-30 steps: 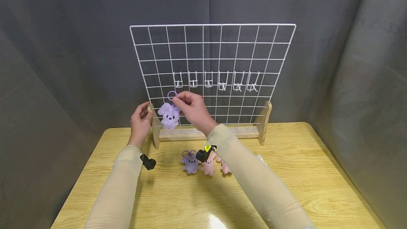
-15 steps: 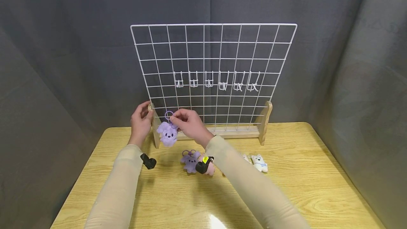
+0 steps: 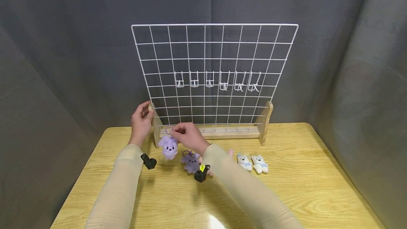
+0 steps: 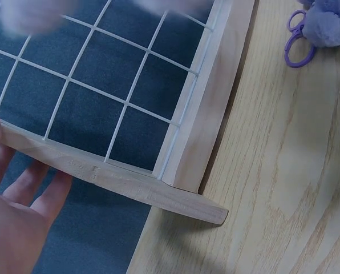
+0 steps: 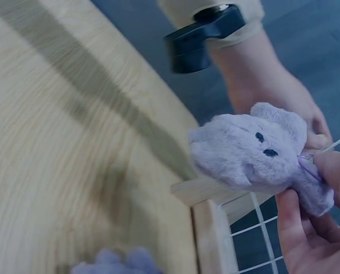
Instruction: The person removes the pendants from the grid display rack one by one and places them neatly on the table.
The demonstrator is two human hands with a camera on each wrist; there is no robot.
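In my right hand (image 3: 190, 137) I pinch a purple plush keychain (image 3: 169, 147) near its ring and ear. The plush hangs in front of the lower left part of a white wire grid rack (image 3: 214, 24); the right wrist view shows its fuzzy body (image 5: 233, 151) and dark eyes up close. My left hand (image 3: 141, 123) grips the rack's left wooden side post (image 3: 157, 130); in the left wrist view, fingers (image 4: 53, 200) reach behind that post. Another purple plush keychain (image 3: 190, 163) lies on the table just right of the held one.
Several white hooks (image 3: 194, 80) hang in a row on the grid. Pink plush (image 3: 231, 153) shows partly behind my right sleeve. Two white plush keychains (image 3: 244, 162) lie farther right on the wooden table (image 3: 305, 186). Grey curtains (image 3: 79, 45) surround it.
My right hand has carried the purple plush keychain down from below the hooks to near the rack's base. The white plush keychains have come into view. My left hand has stayed on the post.
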